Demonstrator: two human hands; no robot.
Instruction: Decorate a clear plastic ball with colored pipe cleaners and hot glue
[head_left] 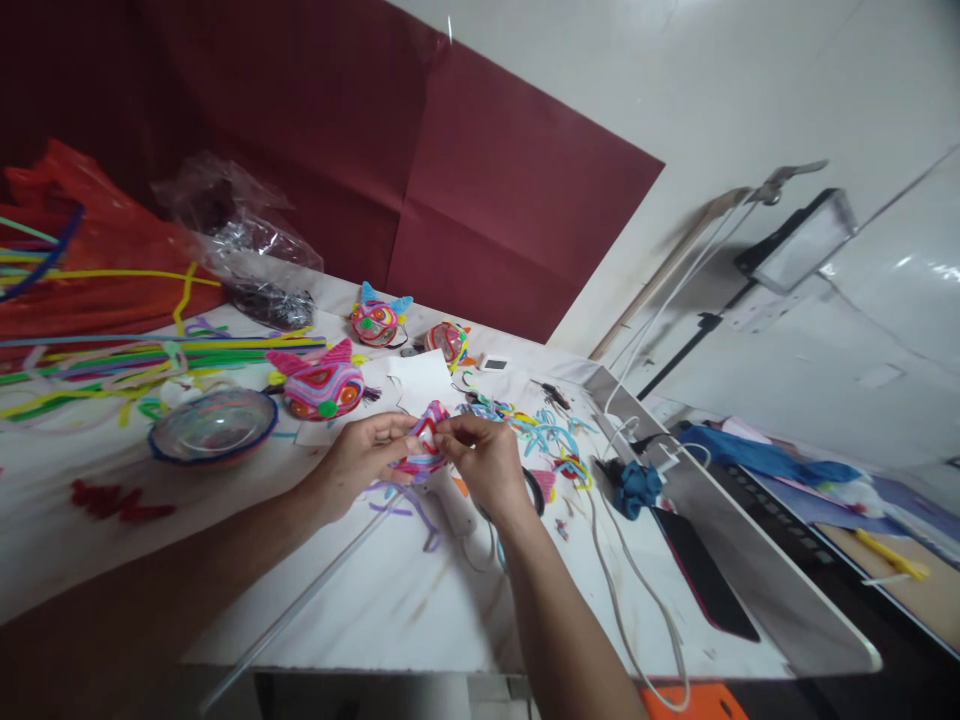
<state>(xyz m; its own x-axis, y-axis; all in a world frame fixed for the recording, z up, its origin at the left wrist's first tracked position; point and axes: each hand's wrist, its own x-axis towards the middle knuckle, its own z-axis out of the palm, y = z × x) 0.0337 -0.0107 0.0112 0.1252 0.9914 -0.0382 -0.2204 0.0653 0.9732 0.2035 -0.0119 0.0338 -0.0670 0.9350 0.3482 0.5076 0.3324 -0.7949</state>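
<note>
The white, grey-streaked worktop [330, 625] carries colourful fuzzy stems [247, 350] on the left, a clear, blue-rimmed bowl [214, 428] near red scraps [120, 502], three eared, multicoloured heads [322, 385] farther back, tangled offcuts [551, 435] and a flat black slab [706, 570] on the right.

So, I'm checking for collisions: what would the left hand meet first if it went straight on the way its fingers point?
Past the striped piece it holds, the left hand would probably meet the right hand first, though this one view leaves depth unclear.
</note>
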